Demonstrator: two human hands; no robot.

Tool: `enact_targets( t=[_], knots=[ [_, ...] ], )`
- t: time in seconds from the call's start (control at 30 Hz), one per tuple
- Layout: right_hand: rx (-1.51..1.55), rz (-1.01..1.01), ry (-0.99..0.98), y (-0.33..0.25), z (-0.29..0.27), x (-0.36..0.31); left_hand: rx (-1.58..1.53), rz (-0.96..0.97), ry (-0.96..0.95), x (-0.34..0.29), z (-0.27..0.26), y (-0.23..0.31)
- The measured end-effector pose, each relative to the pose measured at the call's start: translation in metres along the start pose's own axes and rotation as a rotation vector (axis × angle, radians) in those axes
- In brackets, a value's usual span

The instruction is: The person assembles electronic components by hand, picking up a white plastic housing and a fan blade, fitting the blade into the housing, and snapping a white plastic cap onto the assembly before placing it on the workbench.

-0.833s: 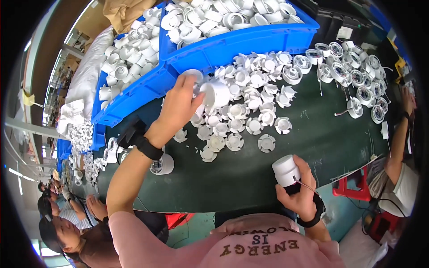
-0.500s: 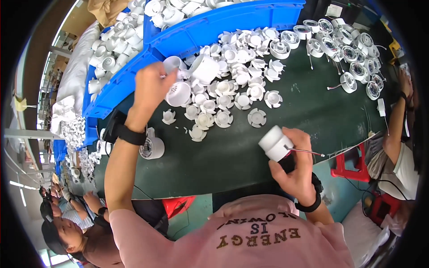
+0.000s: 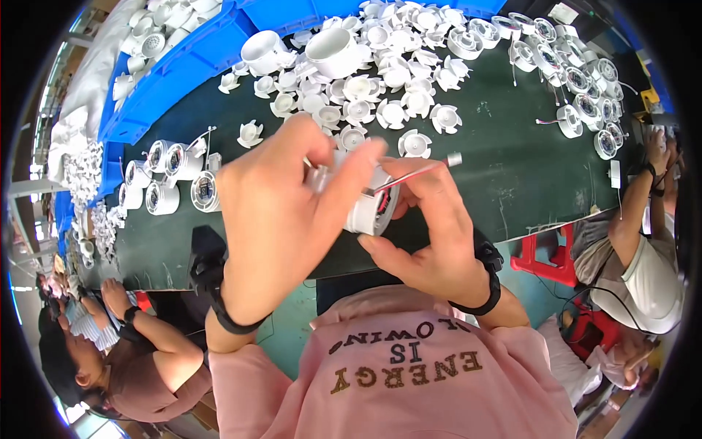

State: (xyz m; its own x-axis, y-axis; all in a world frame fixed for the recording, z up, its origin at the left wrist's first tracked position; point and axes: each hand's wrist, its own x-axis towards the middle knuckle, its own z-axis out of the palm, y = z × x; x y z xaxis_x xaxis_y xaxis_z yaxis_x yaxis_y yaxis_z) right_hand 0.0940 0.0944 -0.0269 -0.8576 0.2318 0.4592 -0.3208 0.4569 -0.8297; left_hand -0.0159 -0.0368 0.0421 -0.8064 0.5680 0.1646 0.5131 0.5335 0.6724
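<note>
A white cylindrical housing [image 3: 360, 216] is held in front of me over the near part of the table, its open ring face turned right. From a slot in its side comes a thin red-and-white wire with a small white connector [image 3: 454, 159]. My right hand [image 3: 436, 233] grips the housing's right side, thumb below and fingers at the ring. My left hand [image 3: 281, 205] is closed about its left end, with thumb and fingers bent over it; those fingertips are slightly blurred. Beyond the hands lie many loose white fan impellers [image 3: 360, 88] and white cup-shaped housings [image 3: 333, 53].
Blue bins [image 3: 172, 84] border the table's far left side, holding white parts. Wired round units [image 3: 162, 198] stand at left; more round units [image 3: 585, 108] are heaped at far right. A red stool [image 3: 545, 257] and co-workers are at both sides.
My left hand has come back from the white cups and impellers to the housing. My right hand has brought the housing left and turned it. The view has shifted, showing more units at left.
</note>
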Motion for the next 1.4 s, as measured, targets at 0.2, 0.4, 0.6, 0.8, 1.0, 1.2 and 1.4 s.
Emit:
enact_targets(
  t=[0.2,0.4,0.6,0.8,1.0,1.2,1.4],
  knots=[
    [0.355,0.136,-0.004,-0.001,-0.009,-0.013,-0.4,0.375,-0.052,-0.029,0.022,-0.039],
    [0.3,0.118,-0.195,-0.004,-0.011,-0.019,-0.808,0.144,0.0,-0.063,0.051,-0.048],
    [0.051,-0.05,-0.194,-0.006,-0.002,-0.016,-0.742,0.045,0.058,-0.074,0.049,-0.044],
    [-0.193,-0.053,-0.099,-0.003,-0.007,-0.024,-0.125,0.198,-0.001,-0.053,0.032,-0.022],
    [-0.268,0.084,-0.168,-0.001,-0.063,-0.018,-0.829,-0.43,-0.138,-0.061,0.037,-0.04],
    [-1.339,0.186,0.123,0.1,-0.223,0.004,-0.453,-0.369,0.068,-0.06,-0.016,-0.103],
    [-1.091,0.365,-0.035,0.116,-0.235,0.017,-0.427,-0.623,-0.075,-0.059,-0.046,-0.148]
  ],
)
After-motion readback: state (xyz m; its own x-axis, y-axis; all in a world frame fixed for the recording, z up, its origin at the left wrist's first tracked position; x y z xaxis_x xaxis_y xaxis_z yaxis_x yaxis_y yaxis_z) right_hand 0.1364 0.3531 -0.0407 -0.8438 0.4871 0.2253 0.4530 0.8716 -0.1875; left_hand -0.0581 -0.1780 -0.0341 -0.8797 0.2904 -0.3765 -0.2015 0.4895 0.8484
